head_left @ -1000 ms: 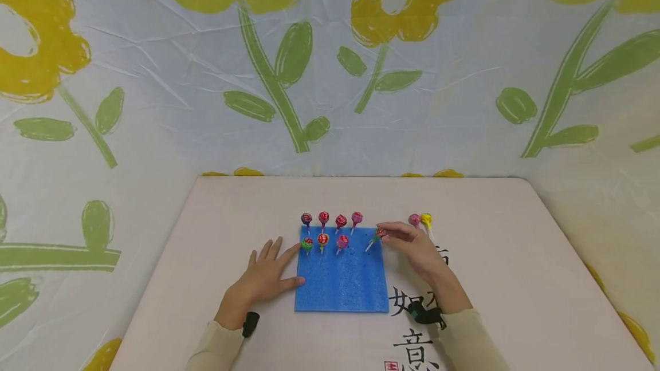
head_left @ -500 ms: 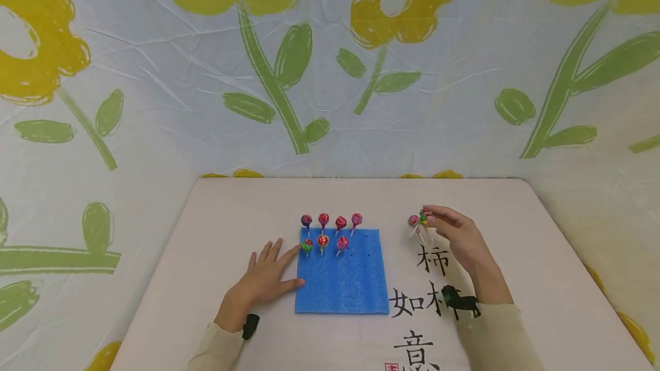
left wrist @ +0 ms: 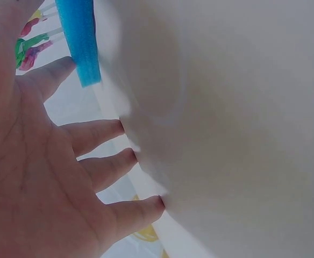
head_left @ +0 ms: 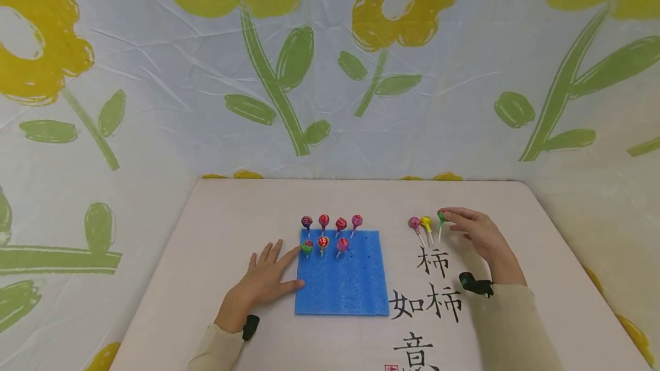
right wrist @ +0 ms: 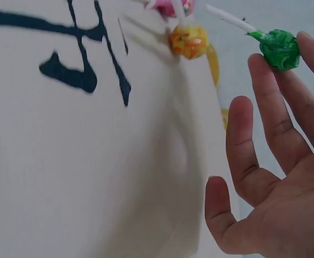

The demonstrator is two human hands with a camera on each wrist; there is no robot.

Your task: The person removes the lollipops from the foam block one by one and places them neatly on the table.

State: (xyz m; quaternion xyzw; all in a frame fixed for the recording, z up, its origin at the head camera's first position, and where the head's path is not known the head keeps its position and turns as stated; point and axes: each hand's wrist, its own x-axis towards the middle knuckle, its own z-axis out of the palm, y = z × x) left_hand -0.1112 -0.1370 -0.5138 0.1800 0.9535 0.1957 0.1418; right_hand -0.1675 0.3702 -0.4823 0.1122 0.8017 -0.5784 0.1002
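green lollipop [head_left: 441, 217] | held by head, stick downward | blue foam board [head_left: 341, 288] | flat

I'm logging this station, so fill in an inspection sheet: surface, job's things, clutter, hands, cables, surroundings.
Surface: pale table with large black characters, toward the right in the head view.
Job's things: blue board bearing seven lollipops in rows of four and three; a pink lollipop and a yellow lollipop right of it.
Clutter: nothing seen.
Hands: left hand, fingers spread, touches the board's left edge; right hand pinches a green lollipop.
Cables: nothing seen.
Surroundings: flower-print backdrop, visibly creased.
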